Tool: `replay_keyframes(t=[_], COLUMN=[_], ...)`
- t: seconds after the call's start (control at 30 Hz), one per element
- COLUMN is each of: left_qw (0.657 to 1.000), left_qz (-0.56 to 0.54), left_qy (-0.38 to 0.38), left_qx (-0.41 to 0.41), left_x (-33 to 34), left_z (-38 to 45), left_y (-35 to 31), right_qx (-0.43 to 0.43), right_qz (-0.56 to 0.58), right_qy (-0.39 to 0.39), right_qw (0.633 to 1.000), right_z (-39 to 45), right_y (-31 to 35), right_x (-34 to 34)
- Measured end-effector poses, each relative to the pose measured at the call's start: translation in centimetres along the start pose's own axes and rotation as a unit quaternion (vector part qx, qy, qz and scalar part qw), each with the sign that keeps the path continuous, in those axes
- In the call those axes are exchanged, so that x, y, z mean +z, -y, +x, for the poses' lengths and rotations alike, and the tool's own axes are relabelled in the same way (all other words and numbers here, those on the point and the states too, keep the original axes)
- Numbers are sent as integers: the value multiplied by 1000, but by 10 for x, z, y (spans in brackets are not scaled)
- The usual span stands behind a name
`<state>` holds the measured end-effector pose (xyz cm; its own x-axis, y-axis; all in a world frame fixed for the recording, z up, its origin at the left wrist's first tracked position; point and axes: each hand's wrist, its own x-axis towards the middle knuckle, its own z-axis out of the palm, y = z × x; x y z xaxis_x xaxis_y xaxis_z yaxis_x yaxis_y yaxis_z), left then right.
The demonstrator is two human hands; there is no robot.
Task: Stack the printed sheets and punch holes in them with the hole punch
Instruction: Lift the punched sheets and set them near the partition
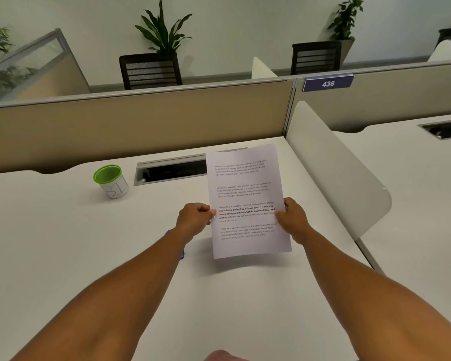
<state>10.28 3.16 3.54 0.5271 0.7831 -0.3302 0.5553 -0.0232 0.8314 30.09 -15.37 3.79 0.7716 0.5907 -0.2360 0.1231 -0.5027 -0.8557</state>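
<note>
The printed sheets [245, 194] are held upright above the white desk [63, 251], their bottom edge lifted off it and casting a shadow. My left hand [194, 217] pinches the stack's left edge at mid-height. On the opposite edge, at about the same height, my right hand [292, 217] grips the stack. Small holes show along the left margin. A sliver of a blue-purple object [182, 252], possibly the hole punch, peeks out from under my left forearm; most of it is hidden.
A green-rimmed cup [111, 181] stands at the desk's back left. An open cable slot [172, 170] sits behind the sheets. A beige partition [141, 121] closes the back; a white divider panel [333, 173] bounds the right side.
</note>
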Motion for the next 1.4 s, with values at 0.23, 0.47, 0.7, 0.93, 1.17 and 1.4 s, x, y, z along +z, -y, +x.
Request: replay_keyframes(t=[0.23, 0.47, 0.7, 0.93, 1.17, 1.4], left_qw=[999, 998, 995, 990, 986, 981], left_qz=[-3, -3, -20, -31, -45, -52], left_qy=[13, 27, 44, 67, 77, 79], left_qx=[-31, -64, -90, -118, -142, -172], left_x=[19, 40, 66, 96, 127, 151], left_z=[9, 24, 45, 60, 84, 99], left_y=[-9, -18, -26, -39, -50, -50], right_qx=[24, 46, 72, 97, 101, 138], right_qz=[-3, 0, -26, -58, -75, -76], right_qy=[-11, -37, -74, -97, -131, -139], right_qw=[1000, 998, 994, 989, 983, 978], right_z=[12, 29, 53, 78, 108, 136], right_y=[-5, -18, -28, -40, -51, -63], right_x=[-12, -23, -36, -49, -67, -76])
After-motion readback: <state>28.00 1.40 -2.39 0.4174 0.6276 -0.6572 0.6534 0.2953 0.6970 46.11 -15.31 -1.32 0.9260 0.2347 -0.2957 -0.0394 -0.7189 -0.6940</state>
